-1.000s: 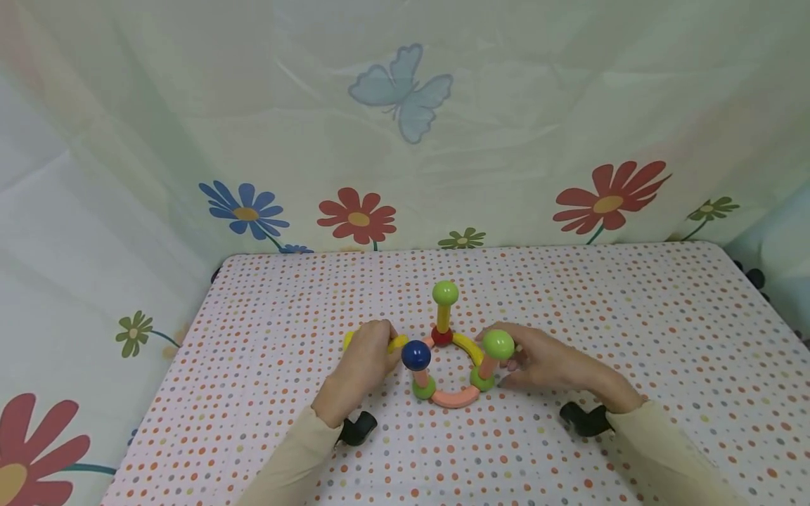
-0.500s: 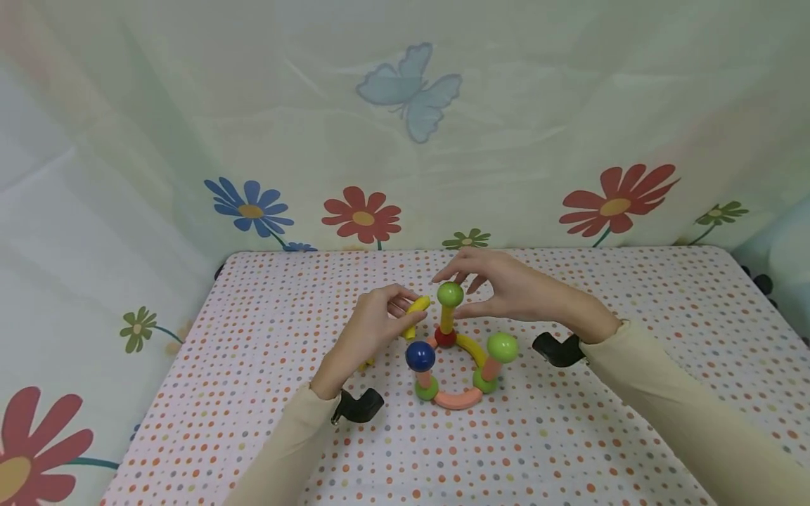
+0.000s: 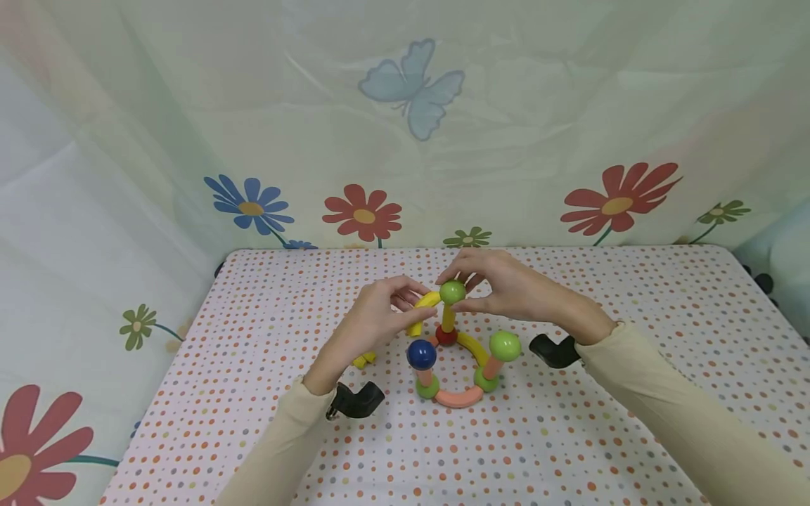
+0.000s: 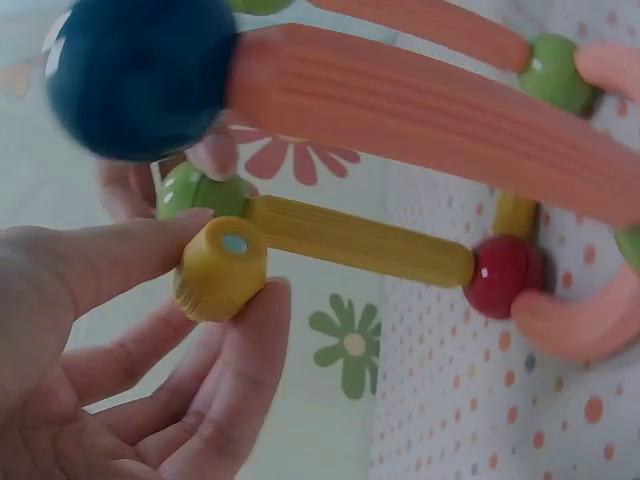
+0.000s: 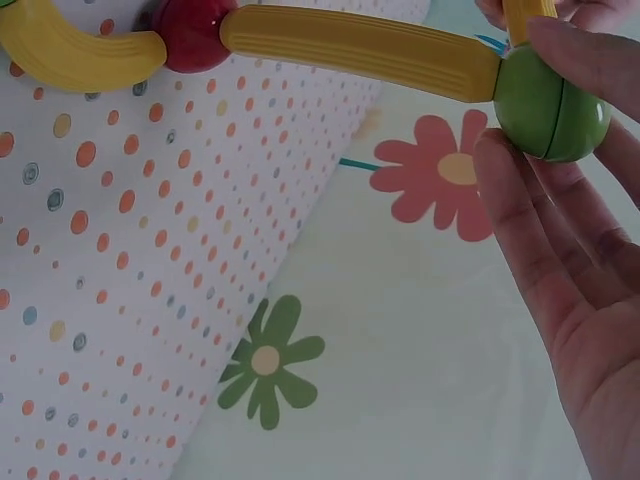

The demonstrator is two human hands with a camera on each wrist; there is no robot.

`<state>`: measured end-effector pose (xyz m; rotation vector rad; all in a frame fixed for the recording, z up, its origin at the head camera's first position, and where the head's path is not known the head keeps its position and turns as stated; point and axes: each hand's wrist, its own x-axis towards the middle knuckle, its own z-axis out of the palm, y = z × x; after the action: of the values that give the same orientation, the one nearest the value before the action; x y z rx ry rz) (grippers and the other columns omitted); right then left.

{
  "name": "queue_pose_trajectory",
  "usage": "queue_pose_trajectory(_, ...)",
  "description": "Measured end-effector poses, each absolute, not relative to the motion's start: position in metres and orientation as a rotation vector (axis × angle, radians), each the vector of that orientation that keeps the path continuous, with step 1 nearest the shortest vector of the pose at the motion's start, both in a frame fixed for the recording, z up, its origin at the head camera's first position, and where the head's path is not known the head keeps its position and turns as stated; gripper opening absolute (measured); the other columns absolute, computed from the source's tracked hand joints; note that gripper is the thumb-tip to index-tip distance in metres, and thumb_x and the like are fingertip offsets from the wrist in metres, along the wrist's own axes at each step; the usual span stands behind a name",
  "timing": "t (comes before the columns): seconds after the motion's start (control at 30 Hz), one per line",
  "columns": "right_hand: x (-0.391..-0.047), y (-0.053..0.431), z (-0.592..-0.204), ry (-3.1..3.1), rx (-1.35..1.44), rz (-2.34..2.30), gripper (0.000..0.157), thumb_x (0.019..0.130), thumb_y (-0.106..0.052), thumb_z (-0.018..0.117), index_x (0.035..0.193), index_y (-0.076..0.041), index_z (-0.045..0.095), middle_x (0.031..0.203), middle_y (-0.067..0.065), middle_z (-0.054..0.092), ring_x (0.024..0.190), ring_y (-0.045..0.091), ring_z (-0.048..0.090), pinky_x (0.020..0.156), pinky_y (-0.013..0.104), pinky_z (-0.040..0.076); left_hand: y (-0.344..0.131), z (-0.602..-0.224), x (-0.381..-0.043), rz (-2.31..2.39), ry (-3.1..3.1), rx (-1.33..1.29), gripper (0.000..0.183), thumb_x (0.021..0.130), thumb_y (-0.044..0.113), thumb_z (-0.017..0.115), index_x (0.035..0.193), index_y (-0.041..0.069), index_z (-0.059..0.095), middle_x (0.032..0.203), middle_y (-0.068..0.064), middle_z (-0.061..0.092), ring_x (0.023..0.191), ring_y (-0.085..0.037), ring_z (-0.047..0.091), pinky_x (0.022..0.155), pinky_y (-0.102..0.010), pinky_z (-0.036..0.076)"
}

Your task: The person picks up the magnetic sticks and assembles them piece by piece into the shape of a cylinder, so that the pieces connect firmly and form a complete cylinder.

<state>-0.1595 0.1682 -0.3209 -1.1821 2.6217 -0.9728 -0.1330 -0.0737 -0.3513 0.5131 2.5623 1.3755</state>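
My left hand (image 3: 384,309) pinches a curved yellow stick (image 3: 425,303) between thumb and fingers. In the left wrist view, a small metallic disc shows on the yellow stick's (image 4: 222,270) near end. The other end meets the rear green ball (image 3: 452,292). Thumb and fingers of my right hand (image 3: 515,284) hold that green ball (image 5: 545,105) from the right. Below it, an upright yellow rod (image 3: 448,321) stands on a red ball (image 3: 446,336). The red ball belongs to a low ring with a yellow arc (image 3: 472,347) and a pink arc (image 3: 458,398).
A blue ball (image 3: 421,355) tops a pink rod at the ring's left. Another green ball (image 3: 505,346) tops a pink rod at right. More yellow pieces (image 3: 363,360) lie by my left wrist. A flowered sheet (image 3: 506,140) hangs behind the dotted table (image 3: 601,422).
My left hand has raised the curved yellow stick from the table and carried it rightward to the rear green ball. My right hand has moved from the right-hand column up to that ball.
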Motion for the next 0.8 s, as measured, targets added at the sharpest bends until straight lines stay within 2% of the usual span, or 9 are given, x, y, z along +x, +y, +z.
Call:
queue_pose_trajectory(0.2,-0.152,0.167,-0.313,2.705,-1.149,-0.956,0.034,0.091,-0.008,0.083,0.122,-0.007,0.071,0.119,0.006,0.066,0.108,0.025,0.064,0.093,0.050,0.056,-0.082,-0.352,-0.138,1.558,2.264,0.467,0.029,0.105,0.021,0.067,0.127,0.003,0.071,0.108,-0.010,0.076,0.087,-0.018,0.069,0.082,-0.040,0.060)
queue_pose_trajectory(0.33,-0.136,0.161,-0.297,2.775,-1.201,-0.973,0.030,0.092,-0.011,0.083,0.120,-0.010,0.072,0.119,0.004,0.063,0.108,0.023,0.061,0.091,0.048,0.054,-0.086,-0.353,-0.141,1.595,2.179,0.439,0.031,0.106,0.020,0.065,0.129,0.001,0.069,0.113,-0.011,0.075,0.093,-0.018,0.069,0.086,-0.040,0.060)
queue_pose_trajectory(0.5,-0.108,0.138,-0.286,2.669,-1.478,-0.848,0.025,0.089,-0.009,0.085,0.111,-0.011,0.074,0.116,0.002,0.062,0.100,0.018,0.061,0.085,0.038,0.056,-0.090,-0.353,-0.143,1.627,2.147,0.428,0.030,0.107,0.013,0.061,0.132,-0.003,0.067,0.117,-0.016,0.074,0.095,-0.018,0.071,0.086,-0.040,0.061)
queue_pose_trajectory(0.63,-0.093,0.123,-0.295,2.602,-1.556,-0.641,0.023,0.088,-0.013,0.086,0.106,-0.009,0.073,0.119,0.004,0.060,0.097,0.015,0.060,0.081,0.028,0.057,-0.090,-0.351,-0.143,1.637,2.121,0.403,0.031,0.105,0.011,0.060,0.132,-0.002,0.067,0.117,-0.016,0.075,0.097,-0.020,0.072,0.086,-0.042,0.060)
queue_pose_trajectory(0.8,-0.093,0.120,-0.304,2.600,-1.624,-0.607,0.020,0.086,-0.005,0.087,0.100,-0.008,0.073,0.116,0.005,0.062,0.101,0.015,0.062,0.084,0.026,0.057,-0.088,-0.350,-0.142,1.648,2.084,0.386,0.030,0.105,0.011,0.062,0.131,-0.002,0.067,0.116,-0.015,0.076,0.097,-0.021,0.073,0.088,-0.047,0.060)
